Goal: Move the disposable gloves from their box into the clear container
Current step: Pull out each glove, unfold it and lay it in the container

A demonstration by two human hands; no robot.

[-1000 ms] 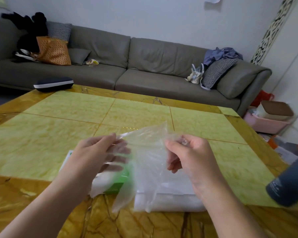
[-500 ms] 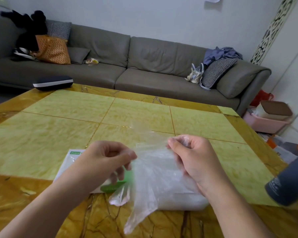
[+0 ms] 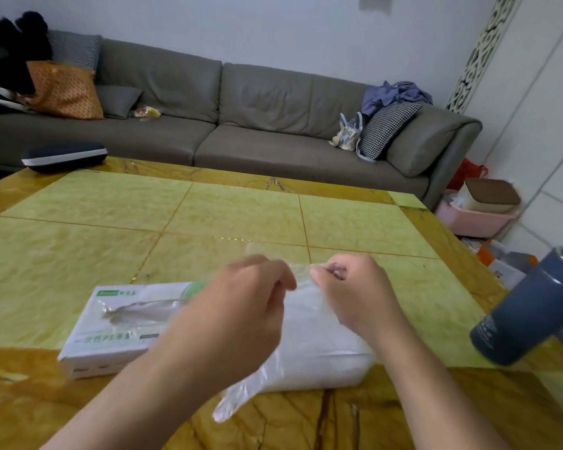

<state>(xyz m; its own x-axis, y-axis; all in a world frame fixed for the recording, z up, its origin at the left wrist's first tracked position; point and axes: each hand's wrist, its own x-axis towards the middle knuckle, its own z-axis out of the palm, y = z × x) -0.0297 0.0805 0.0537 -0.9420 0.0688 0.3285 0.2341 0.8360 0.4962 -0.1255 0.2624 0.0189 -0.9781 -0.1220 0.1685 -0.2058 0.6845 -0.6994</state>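
Two hands meet over the middle of the counter (image 3: 241, 209), and both pinch the same thin sheet of clear plastic, a disposable glove (image 3: 301, 306). The left hand (image 3: 241, 306) has its fingers curled down onto the sheet's upper edge; the right hand (image 3: 348, 287) is bunched tight, thumb against fingertips, on that same edge just beside it. Between the two grips the film is barely stretched, and the rest of it drapes toward the person, ending in a loose tail (image 3: 231, 405) that lies on the counter's near border.

What the next move turns on is where the glove hangs relative to its target. Directly beneath both hands sits a pale, frosted block, most likely the clear container (image 3: 322, 355), though its top is hidden and I cannot tell whether the glove is already partly inside or only lying over it. Its long axis runs left to right, roughly parallel to the near edge. The glove box (image 3: 111, 323) lies just beside it on the left, touching or nearly so, long axis about in line, with more film showing in its top slot.

So the glove is above the container rather than the box, and its free length trails off the near side. By my reading, the tail needs gathering in toward the container; the left hand is nearer to it, while the right hand sits more squarely over the container.

A dark blue tumbler (image 3: 527, 310) stands tilted in view at the right, well apart.
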